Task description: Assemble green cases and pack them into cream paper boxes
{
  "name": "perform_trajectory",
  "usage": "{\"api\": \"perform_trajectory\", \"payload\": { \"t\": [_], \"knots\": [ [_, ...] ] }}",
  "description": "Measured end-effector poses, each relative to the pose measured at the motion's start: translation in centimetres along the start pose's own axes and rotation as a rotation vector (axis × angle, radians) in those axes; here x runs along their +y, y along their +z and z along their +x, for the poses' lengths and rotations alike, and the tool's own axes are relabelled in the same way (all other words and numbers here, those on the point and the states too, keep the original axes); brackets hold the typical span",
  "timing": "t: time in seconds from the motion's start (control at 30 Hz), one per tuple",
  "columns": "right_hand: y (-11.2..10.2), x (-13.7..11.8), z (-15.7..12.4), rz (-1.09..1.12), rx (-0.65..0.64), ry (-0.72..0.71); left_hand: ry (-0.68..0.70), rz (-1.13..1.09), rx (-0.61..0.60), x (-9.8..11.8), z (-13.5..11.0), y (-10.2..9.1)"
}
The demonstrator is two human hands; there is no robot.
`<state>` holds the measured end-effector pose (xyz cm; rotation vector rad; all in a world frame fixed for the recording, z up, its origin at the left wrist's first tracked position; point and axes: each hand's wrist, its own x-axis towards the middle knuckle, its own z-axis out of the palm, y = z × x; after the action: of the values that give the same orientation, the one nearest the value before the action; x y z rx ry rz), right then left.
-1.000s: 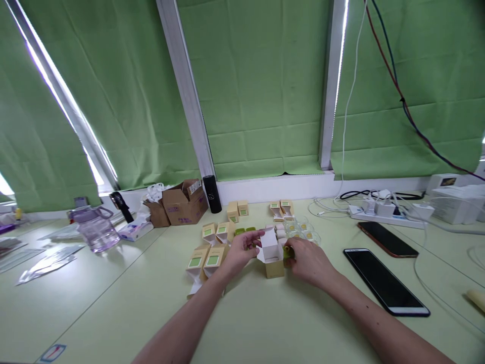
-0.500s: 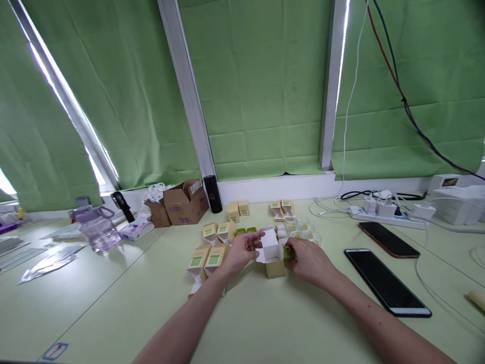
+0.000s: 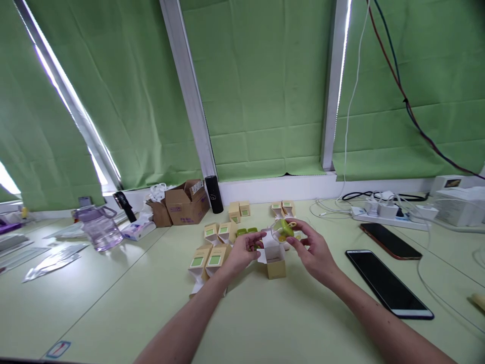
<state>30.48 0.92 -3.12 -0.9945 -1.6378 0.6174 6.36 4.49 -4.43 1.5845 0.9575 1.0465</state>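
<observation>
A small tan carton [image 3: 275, 267] with its white top flaps open stands on the pale green table. My left hand [image 3: 242, 253] pinches one of its flaps on the left side. Just above the open carton, my right hand [image 3: 312, 249] holds a small clear jar with a green lid [image 3: 282, 230] in its fingertips. Several more tan cartons with green labels [image 3: 206, 260] lie left of and behind the open one, some folded flat. More clear jars behind my right hand are mostly hidden by it.
Two dark phones [image 3: 386, 282] lie on the table at right, with a power strip and white chargers [image 3: 382, 211] behind them. At back left stand brown cardboard boxes [image 3: 185, 203], a black cylinder [image 3: 213, 194] and a clear purple jug [image 3: 97, 227]. Foil sachets lie at far left.
My right hand has lifted the green-lidded jar from table level beside the carton to just above its open top. My left hand stays on the flap.
</observation>
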Motion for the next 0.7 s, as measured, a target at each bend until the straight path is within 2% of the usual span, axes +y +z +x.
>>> {"api": "perform_trajectory", "payload": {
  "t": [0.17,0.5,0.7],
  "knots": [
    [0.8,0.3,-0.4,0.007,-0.082,-0.065,0.009,-0.024,-0.025,0.3,0.1,0.2],
    [0.2,0.9,-0.1,-0.302,-0.056,-0.188,0.008,-0.033,-0.026,0.1,0.1,0.1],
    [0.3,1.3,-0.2,-0.450,-0.086,-0.230,0.014,-0.034,-0.021,0.1,0.0,0.0]
  ]
}}
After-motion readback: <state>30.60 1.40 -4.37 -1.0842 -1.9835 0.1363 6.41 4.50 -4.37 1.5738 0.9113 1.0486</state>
